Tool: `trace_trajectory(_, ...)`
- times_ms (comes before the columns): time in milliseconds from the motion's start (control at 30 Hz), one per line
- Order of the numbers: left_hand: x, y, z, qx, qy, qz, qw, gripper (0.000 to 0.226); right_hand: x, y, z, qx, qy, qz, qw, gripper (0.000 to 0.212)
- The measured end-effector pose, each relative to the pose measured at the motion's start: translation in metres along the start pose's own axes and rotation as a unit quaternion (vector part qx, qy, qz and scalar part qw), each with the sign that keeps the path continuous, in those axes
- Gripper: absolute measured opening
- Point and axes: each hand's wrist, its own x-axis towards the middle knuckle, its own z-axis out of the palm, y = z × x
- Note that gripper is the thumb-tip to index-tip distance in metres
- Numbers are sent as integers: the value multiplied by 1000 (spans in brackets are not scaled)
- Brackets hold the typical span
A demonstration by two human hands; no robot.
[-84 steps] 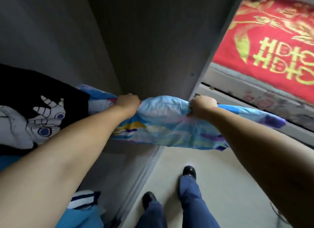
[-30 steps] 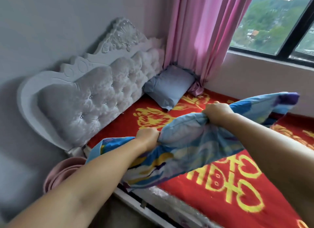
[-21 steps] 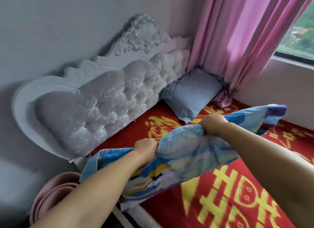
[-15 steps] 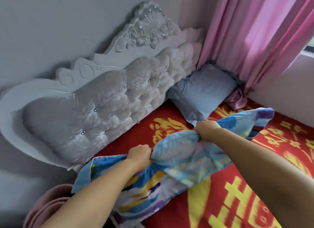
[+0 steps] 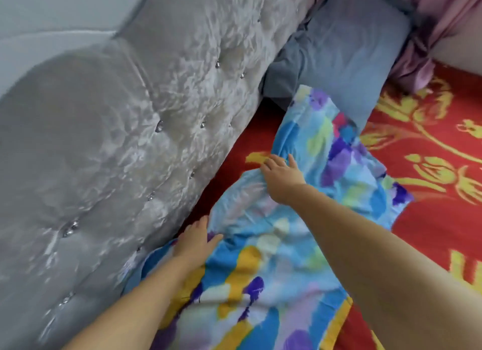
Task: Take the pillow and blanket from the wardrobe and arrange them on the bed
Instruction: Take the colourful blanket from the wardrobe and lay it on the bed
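A colourful pillow (image 5: 281, 245) with blue, yellow and purple patches lies flat on the red bed cover (image 5: 438, 224), stretched along the foot of the headboard. My left hand (image 5: 195, 241) rests palm down on its near left edge, fingers apart, close to the headboard. My right hand (image 5: 283, 176) lies flat on the pillow's far left edge, fingers spread and touching the fabric. Neither hand grips it. The pillow's far end touches a grey-blue pillow (image 5: 344, 52).
A tufted silver-grey headboard (image 5: 130, 120) fills the left side. The grey-blue pillow leans in the corner against it. A pink curtain (image 5: 438, 23) hangs at the top right, its hem on the bed. The red cover with yellow patterns extends to the right.
Both hands carried the colourful pillow from the wardrobe to the bed, lowered it next to the headboard and let go; they now lie flat on it.
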Motion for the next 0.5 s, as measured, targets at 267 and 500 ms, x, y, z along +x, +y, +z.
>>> trace_trajectory(267,64,-35,43,106,-40,-57,992,79,-8,-54,112,154,-127,38,979,80)
trace_trajectory(500,61,-3,30,48,-42,14,998,88,-145,-22,150,268,-75,311,909,66)
